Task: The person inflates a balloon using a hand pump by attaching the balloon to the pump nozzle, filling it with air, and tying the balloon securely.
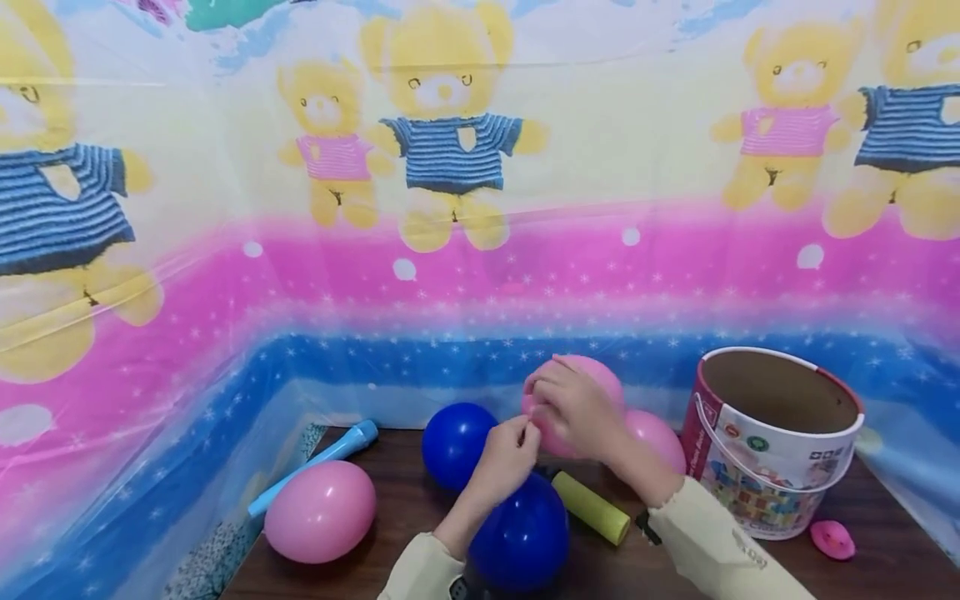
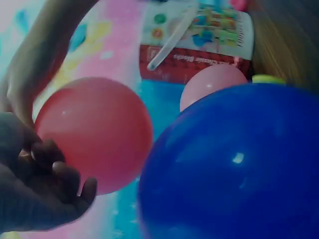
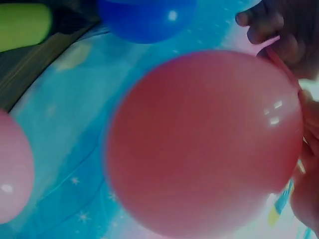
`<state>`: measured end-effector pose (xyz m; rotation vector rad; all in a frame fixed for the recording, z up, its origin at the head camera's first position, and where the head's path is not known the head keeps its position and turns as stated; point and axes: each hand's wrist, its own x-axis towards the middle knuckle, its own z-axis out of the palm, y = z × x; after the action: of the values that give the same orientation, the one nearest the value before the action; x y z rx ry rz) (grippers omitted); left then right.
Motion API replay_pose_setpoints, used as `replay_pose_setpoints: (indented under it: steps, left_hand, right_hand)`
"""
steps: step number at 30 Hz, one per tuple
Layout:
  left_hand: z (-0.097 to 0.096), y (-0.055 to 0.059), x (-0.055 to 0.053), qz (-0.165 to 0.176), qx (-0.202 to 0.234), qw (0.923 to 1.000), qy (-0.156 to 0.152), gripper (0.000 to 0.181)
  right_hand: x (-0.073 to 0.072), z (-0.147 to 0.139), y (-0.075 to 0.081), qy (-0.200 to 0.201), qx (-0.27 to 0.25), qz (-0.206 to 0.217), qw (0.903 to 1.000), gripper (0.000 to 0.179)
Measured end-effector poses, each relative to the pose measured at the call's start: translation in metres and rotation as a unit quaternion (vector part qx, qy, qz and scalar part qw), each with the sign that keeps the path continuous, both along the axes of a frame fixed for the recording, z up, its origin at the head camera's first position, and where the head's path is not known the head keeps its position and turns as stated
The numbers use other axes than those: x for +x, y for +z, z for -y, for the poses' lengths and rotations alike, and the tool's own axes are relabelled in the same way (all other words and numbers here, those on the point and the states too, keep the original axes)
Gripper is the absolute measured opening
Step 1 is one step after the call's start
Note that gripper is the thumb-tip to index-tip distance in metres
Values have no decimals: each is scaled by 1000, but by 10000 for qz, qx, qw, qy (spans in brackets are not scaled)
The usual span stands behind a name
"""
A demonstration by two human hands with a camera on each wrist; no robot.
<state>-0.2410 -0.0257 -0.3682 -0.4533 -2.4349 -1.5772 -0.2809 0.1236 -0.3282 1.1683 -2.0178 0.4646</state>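
Note:
An inflated pink balloon (image 1: 600, 379) is held up between both hands over the back of the table. My left hand (image 1: 507, 457) pinches its stretched neck, which shows as a thin strip by the fingers in the right wrist view. Fingers of my right hand (image 1: 576, 408) grip the same balloon close to its neck. The balloon's round body (image 3: 199, 144) fills the middle of the right wrist view. Below my left wrist sits a blue balloon (image 1: 521, 533), and another blue balloon (image 1: 457, 446) lies behind it to the left.
A light blue pump (image 1: 322, 467) and a pink balloon (image 1: 321, 511) lie on the left. Right of the hands are another pink balloon (image 1: 658, 442), a yellow-green cylinder (image 1: 592, 507), a block bucket (image 1: 780, 492) and a flat pink item (image 1: 832, 540). A printed curtain (image 1: 480, 300) hangs behind.

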Motion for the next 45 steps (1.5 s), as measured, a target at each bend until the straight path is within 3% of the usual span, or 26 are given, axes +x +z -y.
replay_pose_setpoints:
  steps: [2,4,5,6,8,9,10,11,12,13,14,16,19,21,25,28,30,35,38,42,45]
  left_hand:
    - [-2,1,4,-829,-522,9951,-147,31]
    - [-4,-3,5,-1813,-580,9816,-126,31]
    - [-6,-6,5,-2413,-507,9691,-50,32]
    - [-7,-9,4,-3042,-398,9517,89,33]
    - [-8,-15,1,-4136,11,9092,483,35]
    - [-8,-17,-1,-4532,248,8881,729,36]
    - [-8,-18,-2,-4751,535,8734,930,36]
    - [-8,-19,-2,-4807,841,8661,1077,36]
    - [-7,-18,-1,-4695,1132,8677,1174,36]
    - [-7,-17,1,-4473,1422,8747,1211,34]
    - [-7,-15,4,-4113,1716,8865,1244,32]
    - [-7,-9,10,-3125,2277,9138,1245,30]
    - [-7,-1,20,-1734,2733,9405,1036,30]
    - [-6,3,25,-1072,2937,9468,759,32]
    - [-3,2,32,-298,3099,9503,42,32]
    - [1,-2,33,55,3068,9514,-260,31]
    - [4,-4,33,76,2904,9560,-411,30]
    - [9,-5,31,-564,1855,9793,-577,22]
    - [14,-2,28,-792,1136,9882,-659,17]
    - [25,7,22,-550,475,9915,-1080,19]
    - [33,17,16,19,540,9837,-1713,25]
  right_hand:
    - [2,1,11,87,159,841,9963,13]
    - [4,2,19,-68,162,1749,9844,13]
    - [6,3,23,-142,140,2162,9761,12]
    - [10,5,26,-243,98,2477,9685,12]
    - [18,11,27,-433,-98,2667,9628,10]
    - [24,15,26,-487,-237,2590,9643,9]
    - [31,19,24,-540,-372,2446,9674,8]
    - [38,22,21,-557,-487,2181,9731,6]
    - [45,26,17,-633,-600,1800,9798,4]
    - [52,28,12,-731,-700,1338,9858,1]
    - [58,29,7,-796,-771,882,9899,3]
    - [68,31,-2,-976,-886,141,9912,10]
    - [73,31,-12,-1186,-978,-504,9868,17]
    - [72,29,-15,-1224,-964,-472,9867,17]
    - [66,24,-21,-1222,-847,-343,9883,11]
    - [62,22,-26,-1207,-716,-615,9882,10]
    - [59,21,-30,-1249,-620,-849,9866,9]
    - [50,20,-35,-1294,-579,-1203,9826,8]
    - [42,18,-33,-1147,-526,-1257,9840,8]
    - [32,14,-31,-702,-414,-878,9928,7]
    - [30,9,-28,-151,-361,101,9992,14]
